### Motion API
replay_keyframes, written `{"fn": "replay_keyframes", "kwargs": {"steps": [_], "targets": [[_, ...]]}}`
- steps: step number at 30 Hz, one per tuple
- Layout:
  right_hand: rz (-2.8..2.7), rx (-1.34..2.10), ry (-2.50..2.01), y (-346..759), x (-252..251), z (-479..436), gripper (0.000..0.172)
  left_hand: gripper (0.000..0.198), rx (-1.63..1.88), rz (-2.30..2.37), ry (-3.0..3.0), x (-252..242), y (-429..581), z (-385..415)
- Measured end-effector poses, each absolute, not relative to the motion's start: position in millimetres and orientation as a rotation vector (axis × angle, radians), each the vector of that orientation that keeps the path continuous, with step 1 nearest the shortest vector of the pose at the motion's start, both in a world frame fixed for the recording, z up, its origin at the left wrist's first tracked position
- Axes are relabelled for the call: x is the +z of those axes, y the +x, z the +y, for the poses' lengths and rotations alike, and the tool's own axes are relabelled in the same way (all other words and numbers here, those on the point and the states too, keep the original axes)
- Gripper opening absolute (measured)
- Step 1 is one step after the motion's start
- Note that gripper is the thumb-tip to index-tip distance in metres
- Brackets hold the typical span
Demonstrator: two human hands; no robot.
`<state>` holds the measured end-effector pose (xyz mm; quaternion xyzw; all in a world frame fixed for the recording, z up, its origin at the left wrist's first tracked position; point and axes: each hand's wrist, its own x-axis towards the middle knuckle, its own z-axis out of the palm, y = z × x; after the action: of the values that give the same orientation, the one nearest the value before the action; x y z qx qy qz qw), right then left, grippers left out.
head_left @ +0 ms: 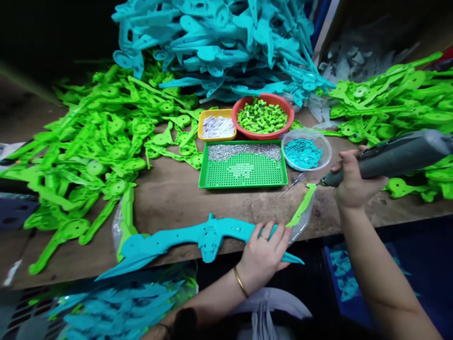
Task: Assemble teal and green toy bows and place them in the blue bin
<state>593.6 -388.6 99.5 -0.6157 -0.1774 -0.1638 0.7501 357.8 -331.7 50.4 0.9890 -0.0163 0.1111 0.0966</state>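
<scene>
At the edge of the surface (177, 198), my left hand (264, 252) is pressing, fingers flat, on the turquoise bow (198, 238); my right hand (354, 182) is clenching the grey driver (392, 158), whose tip may skid off the green strip (302, 208).

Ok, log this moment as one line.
left hand: flat on turquoise part | right hand: gripping grey screwdriver, tip near green piece | green tray: behind

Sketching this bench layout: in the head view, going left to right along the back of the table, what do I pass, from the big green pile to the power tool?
Green parts pile → yellow tray → red bowl → clear bowl → right hand gripping the electric screwdriver.
</scene>
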Motion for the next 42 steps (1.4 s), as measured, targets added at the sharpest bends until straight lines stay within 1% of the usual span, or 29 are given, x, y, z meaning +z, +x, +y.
{"fn": "replay_keyframes", "kwargs": {"steps": [4, 11, 16, 21, 23, 27, 30, 32, 33, 34, 35, 37, 39, 42], "targets": [[-0.398, -0.327, -1.358, 596.5, 91.3, -388.6, 0.031, 0.067, 0.342, -0.062, 2.938, 52.2, 359.0, -331.8], [-0.445, -0.321, -1.484, 599.9, 76.4, -391.6, 0.032, 0.072, 0.305, -0.057, 2.943, 53.4, 358.9, -331.8], [-0.408, -0.313, -1.613, 594.2, 88.8, -387.7, 0.032, 0.071, 0.298, -0.054, 2.966, 50.7, 358.9, -334.0], [-0.511, -0.259, -1.497, 566.4, 100.4, -372.0, 0.028, 0.073, 0.274, -0.076, 2.96, 54.7, 355.8, -333.2], [-0.534, -0.186, -1.486, 557.4, 98.0, -365.4, 0.028, 0.067, 0.294, -0.088, 2.966, 55.6, 348.4, -328.8], [-0.542, -0.099, -1.525, 556.1, 95.7, -369.3, 0.033, 0.041, 0.366, -0.054, 2.934, 53.2, 329.5, -313.5], [-0.623, -0.306, -1.506, 554.9, 104.1, -397.9, 0.045, 0.033, 0.428, -0.167, 2.862, 63.2, 324.7, -302.3], [-0.692, -0.409, -1.433, 545.0, 112.8, -425.9, 0.044, 0.034, 0.459, -0.214, 2.791, 81.1, 327.8, -296.5], [-0.768, -0.357, -1.404, 537.4, 117.1, -440.1, 0.038, 0.035, 0.478, -0.22, 2.747, 92.5, 330.6, -293.8], [-0.897, -0.212, -1.392, 529.0, 120.8, -453.2, 0.034, 0.036, 0.494, -0.222, 2.703, 104.6, 333.8, -291.3], [-1.049, -0.022, -1.384, 520.6, 123.8, -464.5, 0.035, 0.036, 0.511, -0.227, 2.658, 116.3, 337.2, -288.9], [-1.307, 0.261, -1.366, 507.2, 127.3, -479.7, 0.045, 0.036, 0.553, -0.247, 2.577, 136.2, 343.7, -285.1], [-1.401, 0.296, -1.353, 500.7, 128.3, -485.2, 0.051, 0.035, 0.621, -0.27, 2.502, 149.1, 349.9, -283.3], [-1.331, 0.192, -1.322, 500.6, 128.7, -482.6, 0.042, 0.035, 0.747, -0.31, 2.38, 156.7, 357.9, -285.0]]}}
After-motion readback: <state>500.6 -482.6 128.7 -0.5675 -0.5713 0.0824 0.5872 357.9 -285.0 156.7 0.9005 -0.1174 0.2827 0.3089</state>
